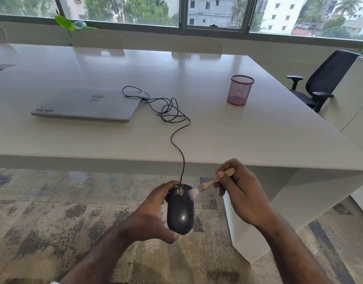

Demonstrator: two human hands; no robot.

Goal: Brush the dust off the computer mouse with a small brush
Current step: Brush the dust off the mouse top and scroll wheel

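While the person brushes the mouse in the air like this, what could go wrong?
1. The left hand holds the mouse off the table, above the carpet; a slip would likely drop it.
2. Its cable runs in loose loops toward the closed laptop; pulling the mouse further might drag it.
3. The brush, gripped by the right hand, could flick dust onto the carpet.

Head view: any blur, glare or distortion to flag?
Head view: brush bristles smeared by motion blur at the mouse front; small specular highlight on the mouse's back; window reflections sheen the far table; wide-angle bending of the window frame; daylight, soft shadows.
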